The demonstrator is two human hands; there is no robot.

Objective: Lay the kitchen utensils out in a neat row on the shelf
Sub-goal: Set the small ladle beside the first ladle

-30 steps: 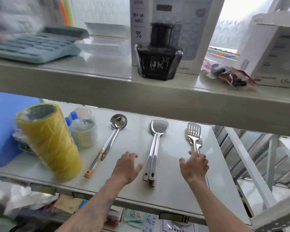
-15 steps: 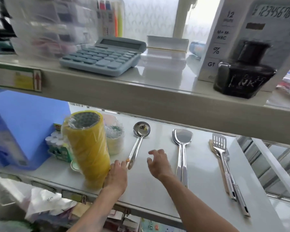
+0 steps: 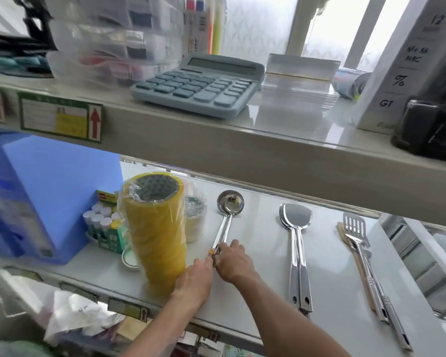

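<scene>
both bare forearms are reaching forward and up from the bottom edge, converging so the hands are meeting side by side. the left hand (image 3: 194, 279) is lying palm down, knuckles up, fingers curled forward. the right hand (image 3: 232, 261) is angling leftward, its fingers (image 3: 223, 249) pinching together, touching the left hand.

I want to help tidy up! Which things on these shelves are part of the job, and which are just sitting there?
Part of the job:
ladle, with both hands on its handle: left hand, right hand
solid spatulas
slotted spatula

Just sitting there:
yellow tape rolls
calculator
glue sticks
blue box
ink bottle
</scene>
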